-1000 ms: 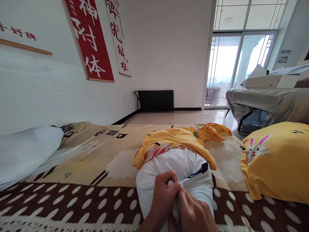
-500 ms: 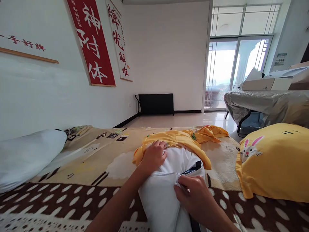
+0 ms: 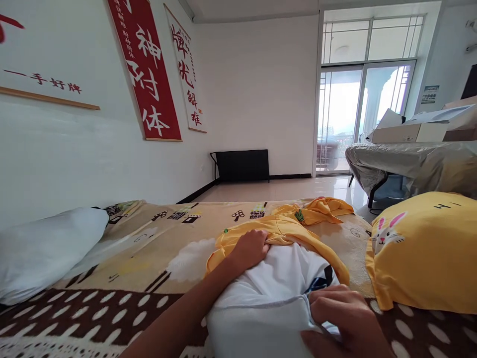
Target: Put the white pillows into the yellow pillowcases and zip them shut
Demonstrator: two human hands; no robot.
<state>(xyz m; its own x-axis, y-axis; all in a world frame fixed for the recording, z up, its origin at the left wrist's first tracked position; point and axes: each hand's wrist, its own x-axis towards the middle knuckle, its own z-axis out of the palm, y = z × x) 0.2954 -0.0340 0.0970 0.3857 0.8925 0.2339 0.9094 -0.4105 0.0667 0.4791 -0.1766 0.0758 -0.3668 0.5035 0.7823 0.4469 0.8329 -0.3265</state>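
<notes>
A white pillow (image 3: 276, 293) lies on the bed in front of me, its far end inside a yellow pillowcase (image 3: 283, 233). My left hand (image 3: 250, 249) grips the edge of the yellow pillowcase where it meets the white pillow. My right hand (image 3: 345, 318) pinches the near edge of the white pillow at the lower right.
A second pillow in a yellow rabbit-print case (image 3: 425, 248) lies at the right. A bare white pillow (image 3: 44, 248) rests at the left by the wall. The patterned blanket (image 3: 156, 248) covers the bed. A covered table (image 3: 410, 161) with boxes stands at the back right.
My left hand left the pillow's near seam and went forward to the yellow pillowcase's edge. My right hand shifted right along the near edge. The view tilted up slightly.
</notes>
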